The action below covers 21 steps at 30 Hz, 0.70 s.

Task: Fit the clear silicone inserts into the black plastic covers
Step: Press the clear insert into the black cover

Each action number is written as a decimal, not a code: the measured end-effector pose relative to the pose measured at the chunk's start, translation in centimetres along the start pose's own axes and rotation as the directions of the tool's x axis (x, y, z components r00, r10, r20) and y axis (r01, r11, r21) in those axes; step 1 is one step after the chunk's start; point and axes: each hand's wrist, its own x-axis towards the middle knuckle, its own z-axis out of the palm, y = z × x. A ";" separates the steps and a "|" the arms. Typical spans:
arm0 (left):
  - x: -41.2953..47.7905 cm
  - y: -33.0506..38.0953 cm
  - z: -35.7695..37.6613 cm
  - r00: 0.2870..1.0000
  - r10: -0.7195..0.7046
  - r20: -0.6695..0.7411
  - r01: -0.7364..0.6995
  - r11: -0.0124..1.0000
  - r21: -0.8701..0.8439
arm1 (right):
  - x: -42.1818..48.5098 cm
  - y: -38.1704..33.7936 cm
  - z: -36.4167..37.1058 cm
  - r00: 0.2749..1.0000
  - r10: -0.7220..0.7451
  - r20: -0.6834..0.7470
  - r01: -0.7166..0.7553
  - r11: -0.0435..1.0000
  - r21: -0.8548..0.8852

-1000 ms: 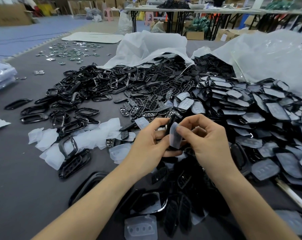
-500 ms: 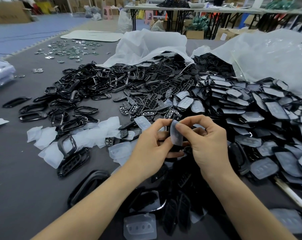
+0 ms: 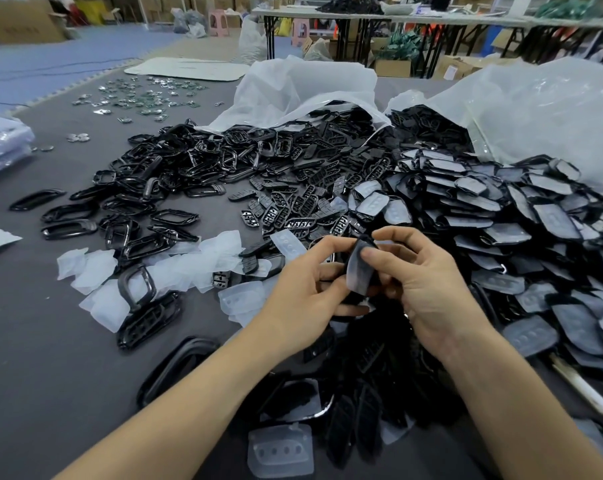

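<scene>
Black cover (image 3: 365, 241) mostly hidden behind clear insert (image 3: 357, 273) and right hand (image 3: 428, 285), plastic bag (image 3: 535, 116) cut off at right edge, distant shiny parts (image 3: 137, 98) on table (image 3: 50, 341) too small to identify.

Clear silicone insert (image 3: 357, 271), translucent, upright, laid against a black plastic cover (image 3: 365, 242), held above heaped covers (image 3: 379, 375)

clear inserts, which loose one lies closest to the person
The clear insert lying flat at the frame's bottom edge, three dimples showing; the other loose ones lie farther away.

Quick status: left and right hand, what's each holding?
Left hand: grips the black cover from behind.
Right hand: pinches the clear silicone insert, thumb pressing it onto that cover.
</scene>
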 end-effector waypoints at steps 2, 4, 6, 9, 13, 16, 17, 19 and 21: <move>-0.1 0.1 0.2 1.000 -0.005 0.001 0.005 1.000 0.006 | 0.0 -0.2 -0.2 0.999 0.029 0.031 -0.029 1.000 -0.004; -0.1 0.1 0.3 1.000 -0.004 0.000 0.004 1.000 0.013 | 0.1 -0.2 -0.3 0.998 0.049 0.031 -0.049 0.999 -0.012; -0.1 0.2 0.2 1.000 0.000 0.006 0.000 1.000 0.018 | 0.1 -0.2 -0.3 0.998 0.062 0.014 -0.061 0.998 -0.017; -0.2 0.0 0.4 1.000 -0.003 0.008 0.003 1.000 -0.003 | 0.1 -0.2 -0.3 0.998 0.061 0.017 -0.061 0.998 -0.012; -0.2 -0.2 0.6 1.000 0.001 -0.012 -0.001 1.000 -0.028 | -0.3 -0.3 -0.2 0.999 0.035 0.037 -0.035 0.999 0.007; -0.1 -0.2 0.6 0.999 0.004 -0.035 -0.006 0.999 -0.037 | -0.4 0.0 0.0 0.985 -0.174 -0.018 0.166 0.964 -0.209; -0.1 -0.2 0.5 0.999 0.007 -0.042 -0.008 0.999 -0.035 | -0.4 0.1 0.2 0.964 -0.265 -0.031 0.242 0.916 -0.320; 0.0 -0.2 0.5 0.998 0.011 -0.057 -0.013 0.999 -0.035 | -0.6 0.4 0.5 0.903 -0.428 -0.032 0.355 0.787 -0.505; 0.1 -0.2 0.5 0.997 0.017 -0.078 -0.021 0.999 -0.047 | -0.8 0.9 0.8 0.818 -0.575 -0.007 0.444 0.640 -0.627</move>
